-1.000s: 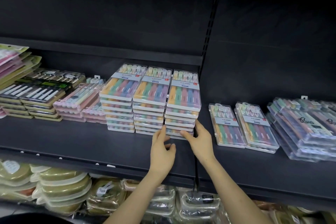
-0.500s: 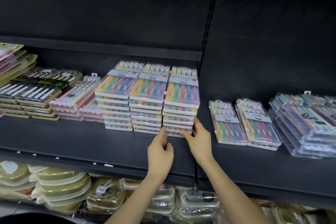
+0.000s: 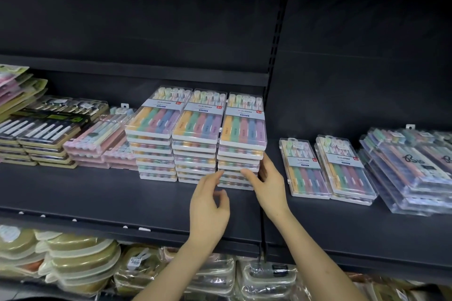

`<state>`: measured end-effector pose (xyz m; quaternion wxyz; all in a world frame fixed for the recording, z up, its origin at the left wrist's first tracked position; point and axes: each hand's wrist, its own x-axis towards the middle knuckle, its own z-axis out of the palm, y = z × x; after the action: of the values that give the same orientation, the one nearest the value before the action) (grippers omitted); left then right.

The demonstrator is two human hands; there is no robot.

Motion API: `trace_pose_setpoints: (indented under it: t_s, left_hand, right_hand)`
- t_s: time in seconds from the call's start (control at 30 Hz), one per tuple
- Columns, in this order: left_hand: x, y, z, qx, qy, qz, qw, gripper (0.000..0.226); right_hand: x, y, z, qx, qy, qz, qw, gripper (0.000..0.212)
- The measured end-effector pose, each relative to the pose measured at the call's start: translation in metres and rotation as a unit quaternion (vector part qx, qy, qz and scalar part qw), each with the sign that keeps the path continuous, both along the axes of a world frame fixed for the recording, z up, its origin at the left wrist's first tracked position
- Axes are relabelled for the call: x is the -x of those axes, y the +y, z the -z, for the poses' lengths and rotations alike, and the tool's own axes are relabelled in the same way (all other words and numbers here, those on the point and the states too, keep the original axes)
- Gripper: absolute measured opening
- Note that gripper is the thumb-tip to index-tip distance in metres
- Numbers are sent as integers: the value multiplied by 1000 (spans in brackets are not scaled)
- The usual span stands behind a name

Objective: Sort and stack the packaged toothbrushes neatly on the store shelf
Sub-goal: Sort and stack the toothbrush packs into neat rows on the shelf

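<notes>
I use the right stack of toothbrush boxes (image 3: 241,154) as my landmark. It is the last of three equal stacks that stand side by side, touching each other, on the dark shelf (image 3: 97,193). The middle stack (image 3: 197,146) is just left of it, and the left stack (image 3: 151,144) is one more place to the left. Every box has a clear lid and shows five coloured handles.

My right hand (image 3: 267,183) is at the lower front corner of the landmark stack. The thumb lies over the front edge of the low boxes and the other fingers (image 3: 265,166) reach around the right side. The hand is half open and presses on the stack; I cannot tell if it really grips one box.

My left hand (image 3: 209,205) is in front of the stack, a little to the left. Its fingers are loosely curled and apart, and one fingertip touches the front of the low boxes near the border with the middle stack. It holds nothing.

To the right of the landmark, apart from it, two low piles of the same boxes (image 3: 325,168) lie flat. Further right are clear flat packs (image 3: 411,166). Far to the left of the landmark are pink packs (image 3: 97,144) and black packs (image 3: 39,134). Under the shelf, below the landmark, are items in plastic bags (image 3: 80,259).
</notes>
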<state>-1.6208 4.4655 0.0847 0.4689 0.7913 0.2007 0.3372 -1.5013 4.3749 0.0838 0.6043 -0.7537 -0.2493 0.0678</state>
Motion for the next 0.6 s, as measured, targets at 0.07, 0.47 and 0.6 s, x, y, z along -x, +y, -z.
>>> trace_pose_setpoints:
  t_s: [0.07,0.47,0.6]
  left_hand:
    - [0,4,-11,-127,-27,-15,991,32]
    - [-39,67,-70,-500,85,-25,862,50]
    - [-43,69,-66,-511,38,-49,857,37]
  right_hand:
    - [0,0,-4,2,-6,-6,1000,58]
    - [-4,-6,-47,-30,-38,-46,998,69]
    - [-4,-4,-50,-31,-36,-41,998,66]
